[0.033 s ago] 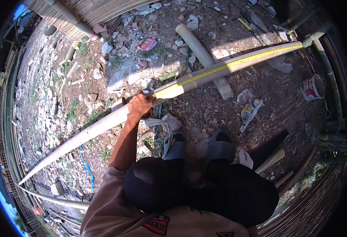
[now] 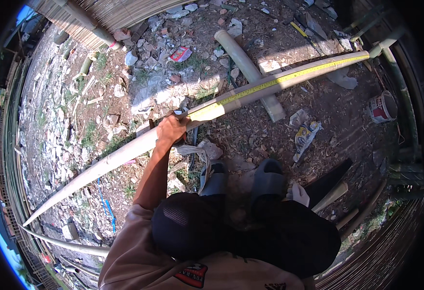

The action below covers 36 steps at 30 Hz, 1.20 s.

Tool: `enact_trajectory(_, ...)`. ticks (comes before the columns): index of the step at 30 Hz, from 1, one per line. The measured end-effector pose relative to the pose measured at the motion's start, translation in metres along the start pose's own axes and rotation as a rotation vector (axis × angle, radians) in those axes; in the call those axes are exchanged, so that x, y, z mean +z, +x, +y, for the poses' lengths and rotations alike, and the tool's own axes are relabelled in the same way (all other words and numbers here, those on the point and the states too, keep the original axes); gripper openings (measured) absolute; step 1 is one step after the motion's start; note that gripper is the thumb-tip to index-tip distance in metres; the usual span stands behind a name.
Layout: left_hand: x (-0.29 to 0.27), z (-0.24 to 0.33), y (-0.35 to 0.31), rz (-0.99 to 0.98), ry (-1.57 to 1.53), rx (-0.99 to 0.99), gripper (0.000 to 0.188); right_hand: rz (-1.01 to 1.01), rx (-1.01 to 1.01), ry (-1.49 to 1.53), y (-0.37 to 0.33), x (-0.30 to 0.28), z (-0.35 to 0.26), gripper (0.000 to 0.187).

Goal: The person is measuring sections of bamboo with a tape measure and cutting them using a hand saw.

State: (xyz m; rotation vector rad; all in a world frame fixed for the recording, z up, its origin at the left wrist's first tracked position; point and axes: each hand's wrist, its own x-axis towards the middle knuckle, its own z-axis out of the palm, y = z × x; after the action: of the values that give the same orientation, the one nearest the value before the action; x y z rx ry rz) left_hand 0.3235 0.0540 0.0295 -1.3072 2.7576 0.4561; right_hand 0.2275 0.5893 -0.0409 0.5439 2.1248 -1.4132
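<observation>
My left hand [image 2: 171, 128] is closed at the near end of a yellow tape measure [image 2: 279, 79], pressing it against a long pale bamboo pole [image 2: 129, 147]. Most of the tape's case is hidden by the palm. From there the blade lies along the pole to its far right end. The pole slants across the view, from low at the left to high at the right. It rests over a shorter, thicker bamboo piece [image 2: 243, 58]. My right hand does not show. A pale shape [image 2: 298, 194] beside my right knee, next to a dark blade-like piece [image 2: 330, 178], is hard to make out.
Stones and scraps litter the ground around my sandals [image 2: 268, 179]. A white bucket [image 2: 382, 107] is at the right, with a crumpled wrapper [image 2: 306, 137] nearer me. Blue cord [image 2: 109, 212] lies at the left. Woven bamboo fencing [image 2: 120, 12] stands at the back.
</observation>
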Motion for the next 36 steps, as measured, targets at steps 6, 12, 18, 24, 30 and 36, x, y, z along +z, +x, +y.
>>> enact_trajectory(6, 0.012, -0.009, 0.004, 0.030, -0.059, 0.049, 0.044, -0.009, -0.001, -0.019, 0.003, 0.000, 0.002, 0.036)
enact_trajectory(12, 0.005, -0.007, 0.006, -0.093, -0.096, -0.014, 0.045, -0.010, -0.007, -0.016, 0.004, -0.001, 0.004, 0.036)
enact_trajectory(18, 0.007, -0.006, 0.004, -0.024, -0.055, 0.001, 0.047, -0.005, 0.011, -0.015, 0.003, -0.001, 0.004, 0.036)
enact_trajectory(24, 0.001, -0.005, 0.006, -0.070, -0.061, -0.026, 0.049, -0.003, 0.004, -0.001, 0.002, 0.000, 0.003, 0.037)
enact_trajectory(30, -0.019, 0.003, 0.010, -0.260, -0.099, -0.140, 0.048, 0.009, -0.005, -0.015, -0.005, -0.001, -0.003, 0.037)
enact_trajectory(36, -0.006, 0.000, 0.014, -0.170, -0.032, -0.146, 0.044, 0.020, -0.044, -0.102, -0.015, -0.003, -0.013, 0.038)
